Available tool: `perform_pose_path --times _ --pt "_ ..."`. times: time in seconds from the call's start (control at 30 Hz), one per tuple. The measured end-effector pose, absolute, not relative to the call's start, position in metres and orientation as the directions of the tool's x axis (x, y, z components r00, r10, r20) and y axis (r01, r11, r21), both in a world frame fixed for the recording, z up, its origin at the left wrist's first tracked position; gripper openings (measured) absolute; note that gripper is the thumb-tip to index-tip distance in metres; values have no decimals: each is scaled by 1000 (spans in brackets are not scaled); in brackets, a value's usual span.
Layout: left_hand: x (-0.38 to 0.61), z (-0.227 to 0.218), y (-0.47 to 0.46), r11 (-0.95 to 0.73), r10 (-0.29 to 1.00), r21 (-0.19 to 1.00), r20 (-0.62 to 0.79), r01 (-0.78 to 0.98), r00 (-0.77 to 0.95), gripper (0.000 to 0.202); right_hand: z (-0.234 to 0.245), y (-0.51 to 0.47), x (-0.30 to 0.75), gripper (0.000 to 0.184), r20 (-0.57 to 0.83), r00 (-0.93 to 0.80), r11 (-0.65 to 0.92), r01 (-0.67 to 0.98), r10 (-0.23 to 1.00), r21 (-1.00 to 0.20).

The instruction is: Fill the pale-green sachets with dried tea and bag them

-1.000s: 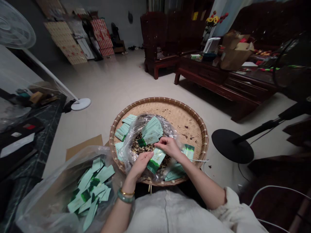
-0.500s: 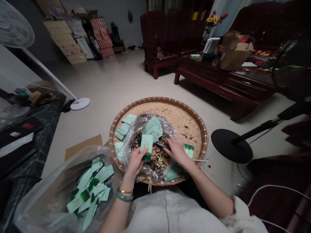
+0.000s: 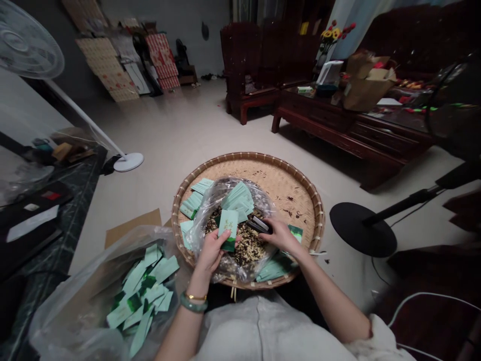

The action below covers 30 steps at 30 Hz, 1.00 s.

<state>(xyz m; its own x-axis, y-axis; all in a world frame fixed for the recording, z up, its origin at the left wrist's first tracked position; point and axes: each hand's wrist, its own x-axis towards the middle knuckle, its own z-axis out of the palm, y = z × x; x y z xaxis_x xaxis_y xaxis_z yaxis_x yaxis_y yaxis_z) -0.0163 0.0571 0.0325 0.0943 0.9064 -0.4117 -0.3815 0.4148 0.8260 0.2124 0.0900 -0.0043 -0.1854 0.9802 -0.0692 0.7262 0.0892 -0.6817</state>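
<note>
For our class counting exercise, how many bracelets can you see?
2: a gold-coloured bracelet just behind the left hand, which holds a packet, and a green bracelet farther up that arm. Any under the right sleeve would be hidden.

- This looks like a sitting room in a home.
- A big, dark red wooden chair point(image 3: 240, 62).
- A long, low, dark red wooden tabletop point(image 3: 319, 114).
- Yellow and red flowers point(image 3: 332, 34).
- A tall, round-headed white fan point(image 3: 28, 42).
</note>
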Motion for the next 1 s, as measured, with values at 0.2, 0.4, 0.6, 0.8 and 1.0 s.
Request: perform_pose_path --times 0.2,0.4,0.6,0.8,1.0 --pt "-11 27 57 450 893 842 -419 -298 164 43 26 89 229 55 -157 -176 -76 395 972 -915" --pt "-5 26 51 464 865 869 -401 -175 302 45 48 91 206 56 -197 -340 -96 292 920 -952" --pt "-6 26 49 479 851 868 -422 -134 311 45 48 95 196 41 -131 -347 -6 340 929 -940" --pt "-5 24 49 483 851 863 -422 -148 313 46 43 96 194 32 -102 -335 18 337 937 -941" --pt "-4 27 48 495 848 848 -424 -190 318 47 40 97 194 32 -84 -321 26 324 943 -946"
